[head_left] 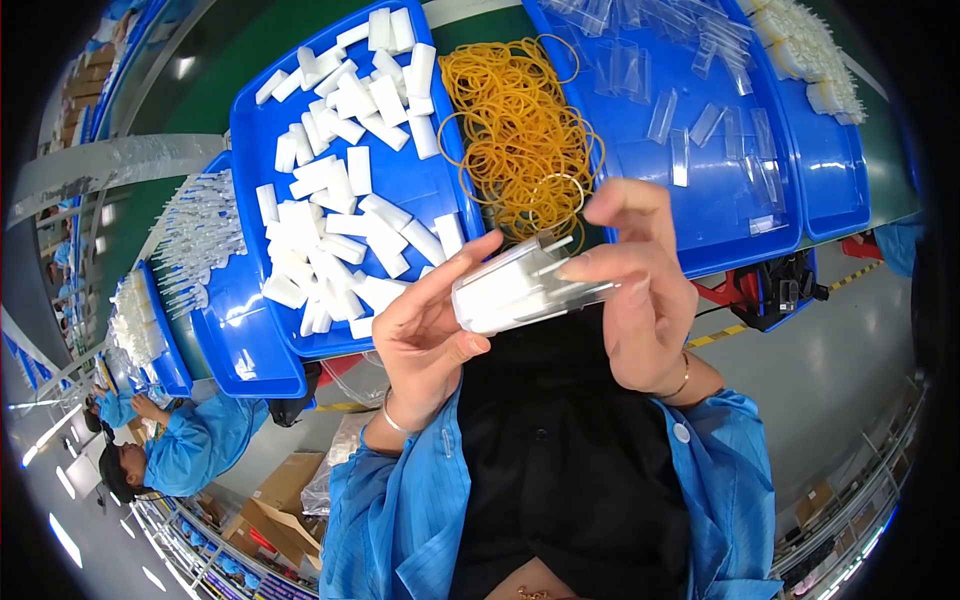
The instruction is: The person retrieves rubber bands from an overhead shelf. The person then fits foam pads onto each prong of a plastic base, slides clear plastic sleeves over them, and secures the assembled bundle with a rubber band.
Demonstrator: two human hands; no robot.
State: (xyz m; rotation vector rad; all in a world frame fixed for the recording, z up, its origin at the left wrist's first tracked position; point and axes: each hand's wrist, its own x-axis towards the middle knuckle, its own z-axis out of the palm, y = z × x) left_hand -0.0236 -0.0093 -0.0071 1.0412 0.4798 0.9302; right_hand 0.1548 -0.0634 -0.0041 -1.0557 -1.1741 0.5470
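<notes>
My left hand (425, 315) grips one end of a clear plastic and white block bundle (520, 290), with the thumb below and the fingers above. At the bundle's other end, my right hand (650, 290) pinches with a bent finger and thumb. Whether the white block lies inside the clear plastic or between pieces of it, I cannot tell. A thin strip sticks up at the bundle's upper edge. Just beyond the hands lies a pile of yellow rubber bands (520, 130). One paler loop (557, 200) shows near my right fingertips; whether I hold it is unclear.
On the left stands a blue tray (420, 180) of white blocks (330, 250). A blue tray (640, 210) on the right holds clear plastic pieces (680, 155). Thin white parts (200, 235) lie farther left, more white parts (815, 60) far right. A person (190, 445) in blue works at left.
</notes>
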